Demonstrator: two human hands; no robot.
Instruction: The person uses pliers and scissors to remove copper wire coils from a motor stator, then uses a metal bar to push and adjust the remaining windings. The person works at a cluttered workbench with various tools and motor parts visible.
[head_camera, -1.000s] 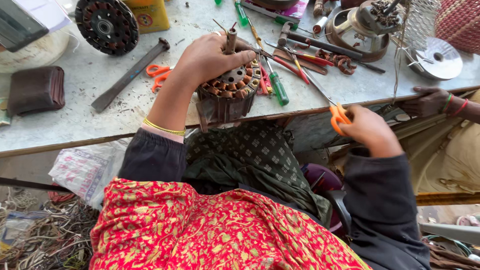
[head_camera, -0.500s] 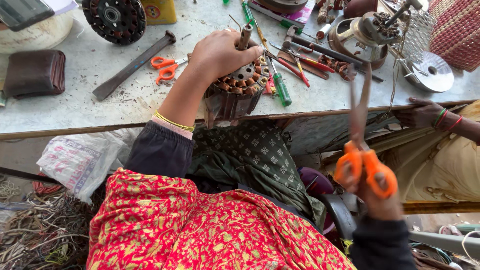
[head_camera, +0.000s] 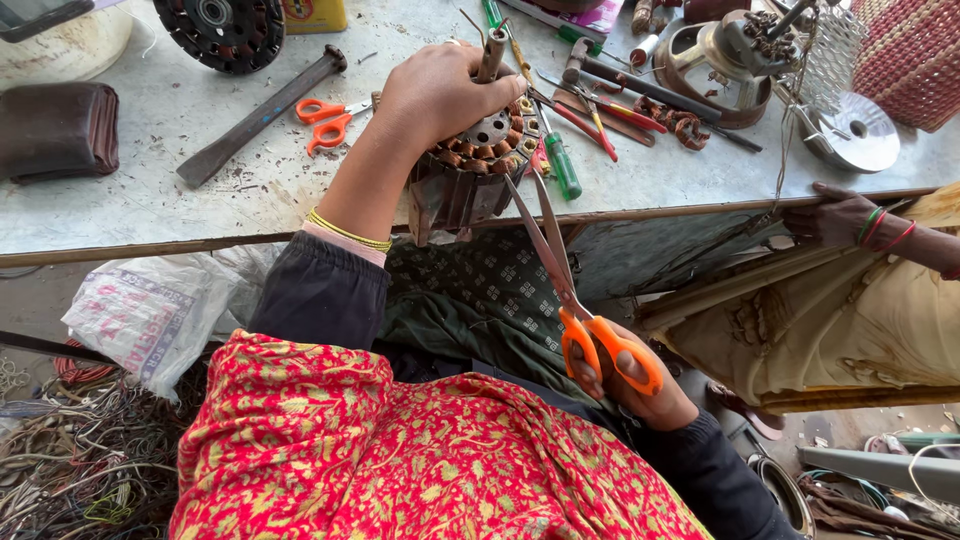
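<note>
Hands (head_camera: 440, 95) gripping stator (head_camera: 470, 165), scissors (head_camera: 575, 300)

motor stator (head_camera: 470, 165) on the table (head_camera: 150, 215) edge, scissors (head_camera: 580, 300) right below.

A round motor stator (head_camera: 470, 165) with copper wire coils sits at the table's near edge. Orange-handled scissors (head_camera: 575, 290) point their open blades up at it.

Single head-worn view, looking steeply down.
Close over lap and workbench edge (head_camera: 300, 235), facing forward across the cluttered bench.
</note>
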